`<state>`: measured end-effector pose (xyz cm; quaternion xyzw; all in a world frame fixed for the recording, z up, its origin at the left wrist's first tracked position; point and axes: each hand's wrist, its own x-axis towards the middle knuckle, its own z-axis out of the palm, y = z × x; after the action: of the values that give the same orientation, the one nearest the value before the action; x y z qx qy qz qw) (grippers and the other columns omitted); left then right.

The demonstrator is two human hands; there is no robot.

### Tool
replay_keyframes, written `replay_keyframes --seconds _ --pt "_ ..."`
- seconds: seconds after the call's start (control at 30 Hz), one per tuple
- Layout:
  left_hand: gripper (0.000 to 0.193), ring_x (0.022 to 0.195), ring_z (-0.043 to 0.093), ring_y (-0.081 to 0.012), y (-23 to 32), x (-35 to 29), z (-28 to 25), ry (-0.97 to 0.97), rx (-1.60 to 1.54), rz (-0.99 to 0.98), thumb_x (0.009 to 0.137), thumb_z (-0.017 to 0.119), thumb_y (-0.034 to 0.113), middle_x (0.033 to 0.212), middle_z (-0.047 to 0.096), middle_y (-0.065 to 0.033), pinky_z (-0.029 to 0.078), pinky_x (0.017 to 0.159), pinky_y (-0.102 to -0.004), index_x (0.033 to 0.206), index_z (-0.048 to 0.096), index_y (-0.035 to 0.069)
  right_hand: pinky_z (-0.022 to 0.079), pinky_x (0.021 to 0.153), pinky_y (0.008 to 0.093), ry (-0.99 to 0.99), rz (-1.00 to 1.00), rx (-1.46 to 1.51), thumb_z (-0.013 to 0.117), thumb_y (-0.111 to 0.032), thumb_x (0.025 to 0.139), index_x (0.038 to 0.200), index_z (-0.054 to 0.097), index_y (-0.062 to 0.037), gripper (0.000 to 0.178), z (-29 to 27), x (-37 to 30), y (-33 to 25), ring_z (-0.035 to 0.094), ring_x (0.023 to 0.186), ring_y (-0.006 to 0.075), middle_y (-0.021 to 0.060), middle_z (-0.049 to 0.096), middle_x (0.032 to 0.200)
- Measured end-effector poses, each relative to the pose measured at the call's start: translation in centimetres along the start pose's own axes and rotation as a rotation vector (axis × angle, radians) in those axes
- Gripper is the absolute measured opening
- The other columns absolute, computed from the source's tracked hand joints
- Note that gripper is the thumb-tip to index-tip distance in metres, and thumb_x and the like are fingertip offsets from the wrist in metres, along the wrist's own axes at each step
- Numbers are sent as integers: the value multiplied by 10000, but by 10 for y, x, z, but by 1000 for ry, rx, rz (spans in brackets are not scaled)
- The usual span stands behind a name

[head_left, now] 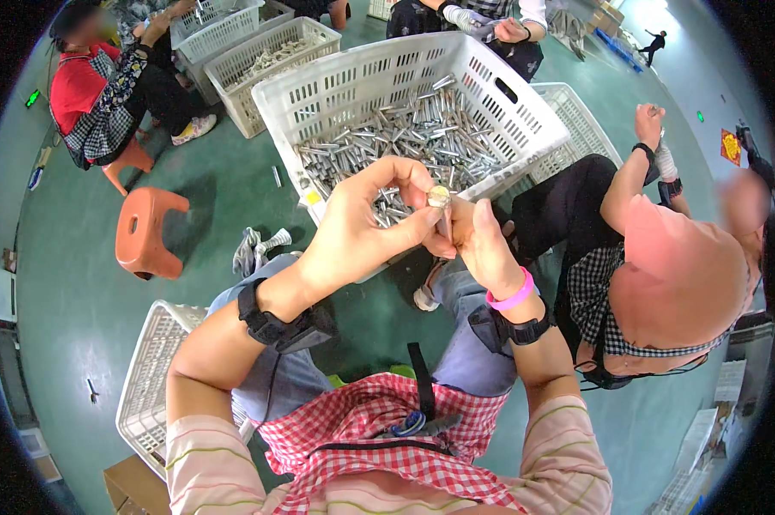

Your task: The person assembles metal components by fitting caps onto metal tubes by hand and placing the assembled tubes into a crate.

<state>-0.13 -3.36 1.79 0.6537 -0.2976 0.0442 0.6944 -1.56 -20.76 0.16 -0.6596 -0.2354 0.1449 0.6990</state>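
- Our left hand (366,225) curls around a small silvery metal cylinder with a pale round end cap (440,199), thumb and fingertips pinching it near the top.
- Our right hand (482,245) closes on the lower part of the same cylinder, fingers folded in and touching the left hand's fingers.
- The cylinder stands roughly upright between both hands, held in the air above our knees and just in front of the near wall of the large white slotted plastic crate (525,129).
- That crate sits on the green floor (78,300) ahead of us, tilted toward us, with a heap of loose silvery metal tubes (405,137) in it.
- We wear a black strap on each wrist and a pink band (512,299) on the right one; a red-and-white checked apron (379,429) covers our lap.
- A second white slotted crate (151,378) lies near our left side.
- An orange plastic stool (147,230) stands to the left, well apart from the hands.
- To the right, a person in a pink cap (679,266) sits close by; farther left, another person in a red top (74,86) sits beside more white crates (267,60).
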Motion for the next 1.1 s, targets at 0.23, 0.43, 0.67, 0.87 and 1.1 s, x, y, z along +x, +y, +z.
replay_keyframes --seconds 0.23,0.43,0.67,0.87,1.1 --pt "234 814 459 -81 -3 -3 -1 -90 -8 -94 747 651 87 863 522 4 377 780 -234 933 528 21 218 440 198 24 105 181 280 -621 866 951 521 -40 635 5 2 2 288 479 36 -52 366 570" --pt "213 817 463 -76 -3 -4 0 -79 -23 -111 763 657 79 855 525 10 377 778 -232 931 539 25 211 441 189 15 38 162 384 -585 860 898 544 -41 568 2 2 3 282 475 25 -56 380 568" --pt "208 755 489 -79 -6 -5 4 -30 -165 -84 766 667 92 787 530 5 411 731 -234 917 553 6 210 443 189 43 -22 10 362 -558 885 872 544 -50 540 4 1 -6 288 496 25 -57 396 603" --pt "214 788 478 -82 -10 -6 6 -7 -71 -52 766 668 76 827 522 0 399 757 -236 925 536 19 218 431 185 -53 48 416 297 -585 883 984 474 -55 568 4 0 9 277 483 35 -59 344 610" --pt "265 784 501 -90 -5 -7 7 37 106 3 747 681 58 821 546 -10 410 752 -239 968 542 16 204 367 199 -123 160 607 279 -598 873 932 445 -90 537 9 2 6 262 406 37 -53 312 532"
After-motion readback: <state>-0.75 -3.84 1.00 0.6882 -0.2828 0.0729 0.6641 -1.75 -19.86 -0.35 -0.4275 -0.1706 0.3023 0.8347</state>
